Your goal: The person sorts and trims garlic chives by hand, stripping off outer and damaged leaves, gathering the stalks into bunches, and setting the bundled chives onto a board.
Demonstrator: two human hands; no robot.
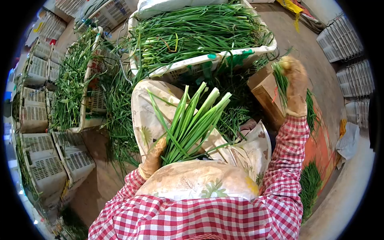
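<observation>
A loose bunch of green chives (pixel 196 124) stands fanned out over my lap, pale cut ends up. Around its lower left side my gloved left hand (pixel 154 158) is closed, partly hidden by leaves. Out to the right, my gloved right hand (pixel 295 86) is raised beside a wooden box (pixel 266 96), its fingertips blurred. It is closed on a smaller bunch of chives (pixel 281 83), whose leaves show on both sides of the hand. A thin red strip shows by that bunch.
Ahead stands a white crate (pixel 176 69) heaped with chives. Another crate (pixel 86 98) at the left holds loose leaves. Stacked white baskets (pixel 44 164) line the left; more stacks (pixel 340 38) stand at right. Chives (pixel 310 186) lie on the floor by an orange mat (pixel 322 144).
</observation>
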